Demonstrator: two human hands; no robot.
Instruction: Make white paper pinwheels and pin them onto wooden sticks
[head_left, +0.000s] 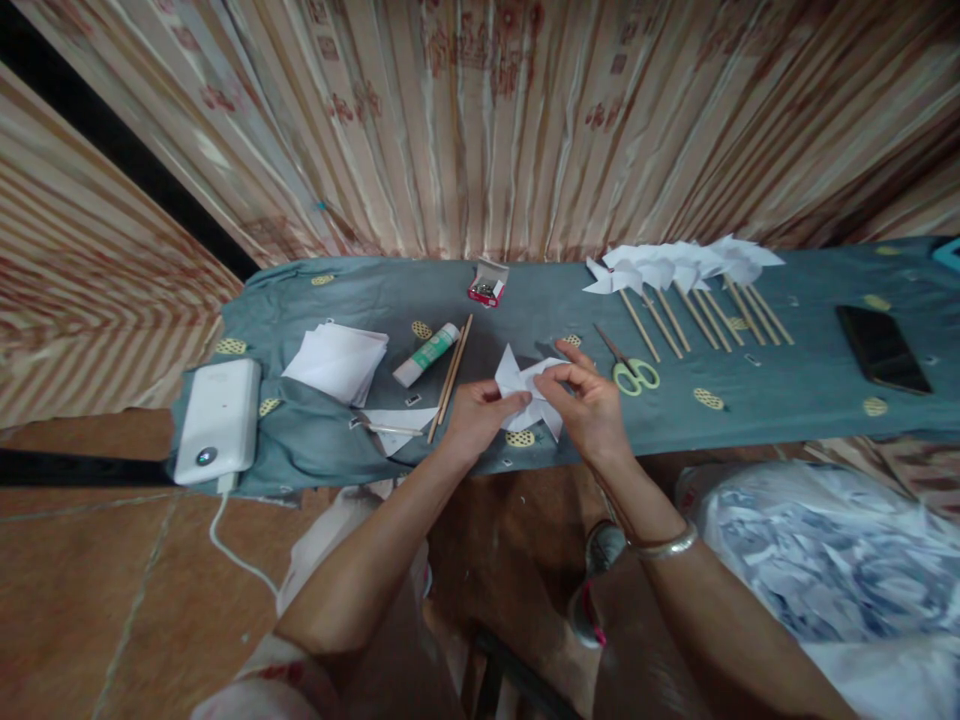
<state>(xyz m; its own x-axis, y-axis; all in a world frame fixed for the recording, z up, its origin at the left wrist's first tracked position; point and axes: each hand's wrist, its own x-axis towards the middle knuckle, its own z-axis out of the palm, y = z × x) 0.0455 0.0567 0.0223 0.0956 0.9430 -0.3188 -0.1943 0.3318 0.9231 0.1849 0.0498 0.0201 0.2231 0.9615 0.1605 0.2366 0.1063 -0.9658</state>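
Observation:
Both my hands hold a white folded paper pinwheel shape [525, 385] above the front edge of the grey-blue cloth [787, 400]. My left hand [472, 418] grips its lower left part with closed fingers. My right hand [589, 400] pinches a flap on its right side. A glue stick [427, 354] and two thin wooden sticks [452, 375] lie just left of my hands. Green-handled scissors [628, 368] lie just right of them.
A stack of white paper squares [337, 362] and a white power bank [217, 420] with a cable sit at the left. A small red box of pins [486, 285] stands at the back. Several finished pinwheels on sticks [690, 290] and a dark phone [881, 348] lie at the right.

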